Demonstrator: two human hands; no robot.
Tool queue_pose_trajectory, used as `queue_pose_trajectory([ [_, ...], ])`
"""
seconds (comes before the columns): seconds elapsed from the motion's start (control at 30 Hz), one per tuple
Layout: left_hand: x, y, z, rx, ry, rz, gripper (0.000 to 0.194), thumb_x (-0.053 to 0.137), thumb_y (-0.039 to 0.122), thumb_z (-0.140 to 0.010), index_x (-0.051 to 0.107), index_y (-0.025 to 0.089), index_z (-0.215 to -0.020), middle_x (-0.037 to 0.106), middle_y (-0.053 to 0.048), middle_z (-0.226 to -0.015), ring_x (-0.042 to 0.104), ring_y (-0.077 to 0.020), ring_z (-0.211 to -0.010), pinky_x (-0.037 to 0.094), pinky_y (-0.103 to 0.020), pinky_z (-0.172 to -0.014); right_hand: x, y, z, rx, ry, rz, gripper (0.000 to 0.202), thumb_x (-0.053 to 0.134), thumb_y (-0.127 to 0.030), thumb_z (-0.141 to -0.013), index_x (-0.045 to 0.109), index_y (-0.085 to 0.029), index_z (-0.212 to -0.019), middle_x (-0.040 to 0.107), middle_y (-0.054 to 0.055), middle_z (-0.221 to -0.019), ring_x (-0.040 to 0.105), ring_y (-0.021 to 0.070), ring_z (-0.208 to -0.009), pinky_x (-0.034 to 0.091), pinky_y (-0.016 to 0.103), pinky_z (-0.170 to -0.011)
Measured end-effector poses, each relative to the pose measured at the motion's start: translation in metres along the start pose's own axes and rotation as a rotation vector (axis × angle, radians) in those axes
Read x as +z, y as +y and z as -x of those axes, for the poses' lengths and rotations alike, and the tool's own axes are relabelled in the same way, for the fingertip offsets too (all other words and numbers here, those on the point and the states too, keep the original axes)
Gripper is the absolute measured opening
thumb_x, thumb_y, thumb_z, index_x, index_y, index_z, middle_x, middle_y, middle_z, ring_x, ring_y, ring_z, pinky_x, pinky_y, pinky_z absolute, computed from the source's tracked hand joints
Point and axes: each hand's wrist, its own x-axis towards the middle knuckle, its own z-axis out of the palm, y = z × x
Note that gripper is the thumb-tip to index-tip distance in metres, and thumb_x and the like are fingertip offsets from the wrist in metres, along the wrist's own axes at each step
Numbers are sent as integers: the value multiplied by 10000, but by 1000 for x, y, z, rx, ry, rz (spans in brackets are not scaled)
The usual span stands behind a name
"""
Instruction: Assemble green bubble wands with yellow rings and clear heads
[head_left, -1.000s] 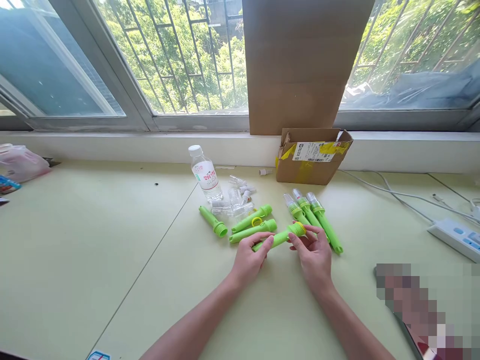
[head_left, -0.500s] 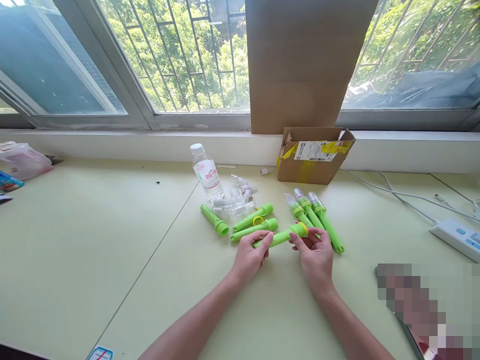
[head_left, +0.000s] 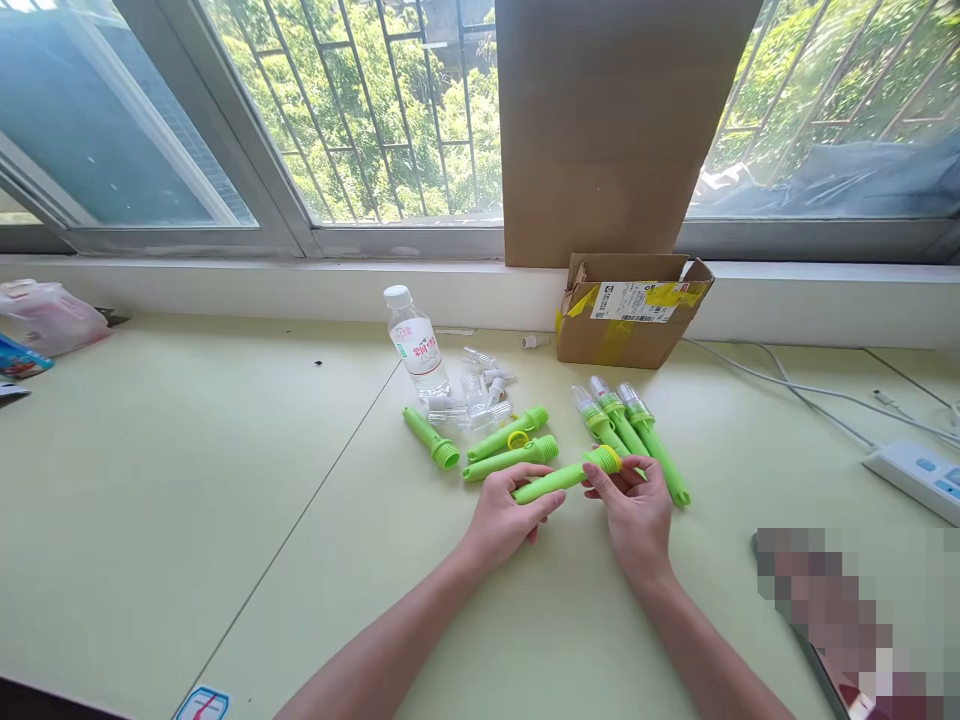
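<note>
A green tube (head_left: 555,482) with a yellow ring (head_left: 615,459) at its threaded right end is held between both hands. My left hand (head_left: 514,512) grips the tube's left part, the thumb along its near side. At the threaded end, my right hand (head_left: 634,505) pinches the tube by the ring. Left of my hands lie loose green tubes (head_left: 514,458), with another yellow ring (head_left: 517,440) among them. Behind those sits a pile of clear caps and white pieces (head_left: 476,395). Three green tubes with clear caps (head_left: 637,430) lie just behind my right hand.
A water bottle (head_left: 418,345) stands behind the loose tubes. An open cardboard box (head_left: 634,315) is at the back by the window. A power strip (head_left: 915,475) with cables lies on the right, a blurred dark object (head_left: 817,620) at the lower right, a pink bag (head_left: 52,318) far left.
My left thumb has moved right along the tube and lies straighter. More of the tube's left part shows now. The view has shifted very slightly.
</note>
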Motion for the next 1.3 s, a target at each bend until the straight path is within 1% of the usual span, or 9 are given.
queue_pose_trajectory([
  [0.4, -2, 0, -2, -5, -18, 35, 349, 727, 416, -734, 655, 166, -967, 555, 37, -562, 457, -55, -391, 376, -173, -373, 1, -1, 2, -17, 16, -4, 466, 851, -329, -611, 463, -219, -845, 716, 25, -876, 691, 183, -687, 613, 314, -582],
  [0.53, -1, -1, -2, -12, -11, 49, 337, 729, 414, -731, 655, 163, -943, 555, 39, -549, 461, -56, -389, 380, -173, -376, 1, -1, 2, -26, 19, -4, 464, 850, -333, -611, 457, -218, -829, 711, 19, -862, 688, 178, -654, 612, 321, -574],
  [0.67, -1, 0, -2, -23, 10, 67, 334, 728, 418, -731, 667, 152, -923, 572, 27, -546, 489, -70, -400, 408, -186, -395, 0, -2, 1, -26, -4, 24, 430, 835, -341, -634, 471, -211, -820, 698, 8, -812, 682, 173, -628, 615, 334, -582],
  [0.8, -5, 0, -4, -55, 8, 117, 322, 719, 435, -735, 652, 146, -860, 594, 17, -520, 495, -76, -366, 386, -189, -389, -1, -3, 2, -63, -52, 41, 414, 826, -327, -649, 481, -212, -847, 684, 11, -804, 686, 189, -671, 619, 348, -579],
  [1.0, -18, 0, -13, -152, -55, 280, 337, 718, 461, -713, 602, 149, -770, 594, 9, -478, 463, -80, -307, 346, -193, -332, 1, -1, 5, -98, -117, 53, 407, 810, -304, -669, 473, -226, -883, 674, 35, -929, 694, 217, -775, 619, 371, -586],
  [1.07, -20, 0, -14, -165, -81, 295, 344, 714, 468, -712, 597, 148, -763, 589, 6, -474, 463, -85, -301, 337, -196, -318, 2, 0, 6, -96, -118, 55, 394, 804, -308, -677, 477, -226, -882, 674, 31, -921, 691, 215, -789, 619, 367, -594],
  [1.13, -18, 0, -14, -154, -83, 288, 338, 705, 464, -723, 595, 147, -764, 587, 6, -494, 481, -87, -325, 368, -199, -339, 2, 0, 6, -89, -106, 56, 391, 804, -314, -676, 483, -224, -881, 676, 21, -878, 687, 207, -783, 617, 362, -609],
  [1.2, -13, 0, -12, -110, -26, 250, 325, 702, 454, -731, 597, 152, -791, 583, 15, -539, 504, -88, -367, 417, -207, -382, 1, 0, 5, -74, -85, 56, 400, 811, -322, -666, 490, -220, -883, 676, 11, -825, 680, 196, -756, 613, 355, -618],
  [1.3, -6, -2, -8, 16, 146, 103, 330, 706, 455, -729, 615, 175, -878, 605, 9, -673, 528, -91, -427, 448, -224, -414, 1, -1, 4, -44, -48, 53, 421, 827, -338, -640, 501, -215, -878, 680, 5, -781, 671, 187, -710, 605, 346, -610],
])
